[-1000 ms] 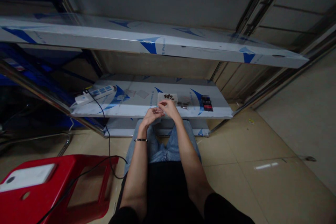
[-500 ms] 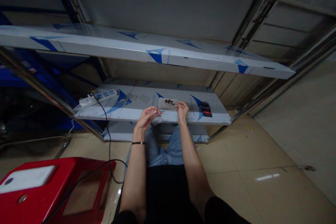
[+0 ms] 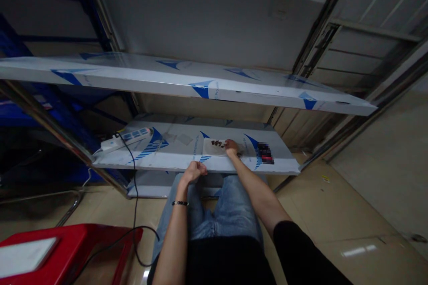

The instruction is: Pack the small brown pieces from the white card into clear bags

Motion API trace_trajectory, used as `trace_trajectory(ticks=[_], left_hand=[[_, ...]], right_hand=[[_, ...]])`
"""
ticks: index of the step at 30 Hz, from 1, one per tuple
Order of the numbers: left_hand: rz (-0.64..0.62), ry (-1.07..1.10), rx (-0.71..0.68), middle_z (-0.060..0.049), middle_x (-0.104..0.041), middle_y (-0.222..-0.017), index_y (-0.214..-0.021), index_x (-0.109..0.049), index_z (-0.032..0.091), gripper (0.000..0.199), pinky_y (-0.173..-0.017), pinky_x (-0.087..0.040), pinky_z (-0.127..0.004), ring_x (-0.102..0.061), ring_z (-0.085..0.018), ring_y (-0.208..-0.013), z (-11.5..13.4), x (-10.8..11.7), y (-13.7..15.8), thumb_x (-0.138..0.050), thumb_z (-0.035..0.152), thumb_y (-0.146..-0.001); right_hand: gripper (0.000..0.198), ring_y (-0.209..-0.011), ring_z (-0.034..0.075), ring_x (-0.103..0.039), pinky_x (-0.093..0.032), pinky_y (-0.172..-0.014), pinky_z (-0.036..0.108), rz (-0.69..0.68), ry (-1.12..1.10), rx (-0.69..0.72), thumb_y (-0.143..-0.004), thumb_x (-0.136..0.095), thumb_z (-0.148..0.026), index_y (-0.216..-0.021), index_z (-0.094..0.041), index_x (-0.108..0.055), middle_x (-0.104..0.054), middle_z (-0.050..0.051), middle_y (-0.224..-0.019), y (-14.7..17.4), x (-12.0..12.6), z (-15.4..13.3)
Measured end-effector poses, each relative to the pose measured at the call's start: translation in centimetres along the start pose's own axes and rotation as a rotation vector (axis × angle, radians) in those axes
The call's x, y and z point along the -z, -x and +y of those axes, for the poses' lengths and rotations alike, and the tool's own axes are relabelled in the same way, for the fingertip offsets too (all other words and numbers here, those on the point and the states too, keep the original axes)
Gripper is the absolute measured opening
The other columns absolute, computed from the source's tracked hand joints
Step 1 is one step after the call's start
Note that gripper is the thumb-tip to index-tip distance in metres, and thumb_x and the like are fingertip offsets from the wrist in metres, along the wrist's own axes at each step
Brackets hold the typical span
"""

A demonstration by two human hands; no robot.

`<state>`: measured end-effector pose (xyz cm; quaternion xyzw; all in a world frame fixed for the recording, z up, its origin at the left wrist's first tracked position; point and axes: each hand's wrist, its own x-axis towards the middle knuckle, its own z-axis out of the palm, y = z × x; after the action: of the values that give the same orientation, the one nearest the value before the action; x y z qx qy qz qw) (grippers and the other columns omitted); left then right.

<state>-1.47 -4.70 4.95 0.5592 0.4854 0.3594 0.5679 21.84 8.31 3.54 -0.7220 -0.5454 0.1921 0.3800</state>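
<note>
Working Low and Near the Edge

Small dark pieces (image 3: 218,143) lie in a loose group on the pale tray (image 3: 210,150), upon the lower shelf (image 3: 174,151). The right hand (image 3: 231,146) is at the tray's right side, fingertips drawn together; whether they grip a piece is hidden. The left hand (image 3: 194,170) is at the shelf's front edge, fingers curled; anything inside is too small to see. A dropped piece could perhaps fall over this edge, or the right wrist could push the tray and scatter the group. Sideways, the shelf gives width for moving, between the power strip (image 3: 130,139) and the blurred dark-and-red item (image 3: 265,153). The upper shelf (image 3: 214,87) could limit high lifting.
</note>
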Motion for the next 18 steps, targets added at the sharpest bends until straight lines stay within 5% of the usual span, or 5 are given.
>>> trace_trajectory(ticks=[8, 13, 18], left_hand=[[0.136, 0.333, -0.046, -0.013, -0.077, -0.088, -0.091, -0.071, 0.012, 0.042, -0.078, -0.055, -0.032, -0.073, -0.024, -0.087, 2.2, 1.4, 2.0, -0.086, 0.042, -0.066], [0.16, 0.602, -0.103, -0.011, -0.076, -0.091, -0.092, -0.07, 0.014, 0.038, -0.088, -0.055, -0.036, -0.073, -0.025, -0.096, 2.8, 2.5, 3.0, -0.088, 0.038, -0.069], [0.174, 0.706, -0.113, -0.008, -0.075, -0.091, -0.09, -0.069, 0.015, 0.034, -0.09, -0.055, -0.037, -0.073, -0.025, -0.099, 2.8, 2.6, 3.0, -0.089, 0.033, -0.069]], right_hand=[[0.033, -0.078, 0.016, -0.058, -0.041, -0.084, 0.028, -0.074, -0.067, -0.082, -0.064, -0.076, -0.001, -0.051, -0.02, -0.052, -0.058, 0.0, -0.062, -1.6, -1.1, 0.6], [0.04, -0.06, 0.014, -0.047, -0.041, -0.079, 0.03, -0.066, -0.2, -0.13, -0.061, -0.073, 0.004, -0.043, -0.023, -0.05, -0.038, -0.009, -0.046, -1.3, -1.3, 0.8], [0.043, -0.057, 0.012, -0.041, -0.039, -0.075, 0.027, -0.062, -0.298, -0.154, -0.059, -0.073, 0.01, -0.043, -0.022, -0.049, -0.037, -0.01, -0.045, -1.1, -1.1, 0.6]])
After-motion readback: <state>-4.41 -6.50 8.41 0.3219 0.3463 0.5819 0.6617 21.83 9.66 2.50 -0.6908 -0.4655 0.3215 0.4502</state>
